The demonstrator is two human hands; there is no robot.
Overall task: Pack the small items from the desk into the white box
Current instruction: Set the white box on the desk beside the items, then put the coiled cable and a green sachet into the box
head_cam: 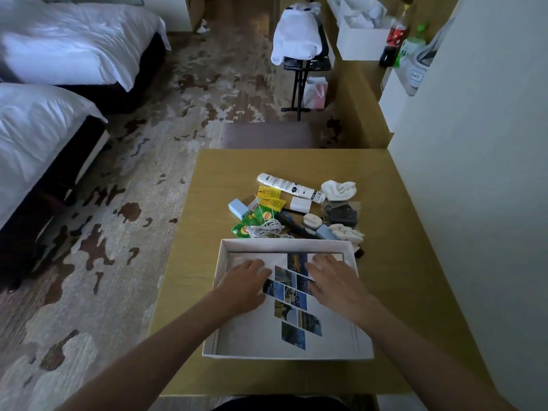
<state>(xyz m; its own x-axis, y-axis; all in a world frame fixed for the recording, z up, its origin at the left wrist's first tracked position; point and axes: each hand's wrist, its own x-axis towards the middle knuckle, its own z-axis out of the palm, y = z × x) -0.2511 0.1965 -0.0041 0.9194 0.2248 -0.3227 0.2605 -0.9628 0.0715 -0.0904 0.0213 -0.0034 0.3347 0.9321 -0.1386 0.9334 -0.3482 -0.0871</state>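
The white box lies open on the wooden desk, near me. A white sheet printed with slanted photo tiles lies flat inside it. My left hand and my right hand both rest flat on that sheet with fingers spread. Beyond the box's far wall sits a heap of small items: a white tube, yellow and green tea sachets, a pale blue charger, a white cable, a white adapter, rolled white socks and a dark bagged item.
A padded stool stands at the desk's far edge. A wall runs along the right. Two beds fill the left over patterned carpet. A luggage rack with white laundry and bottles stand at the back.
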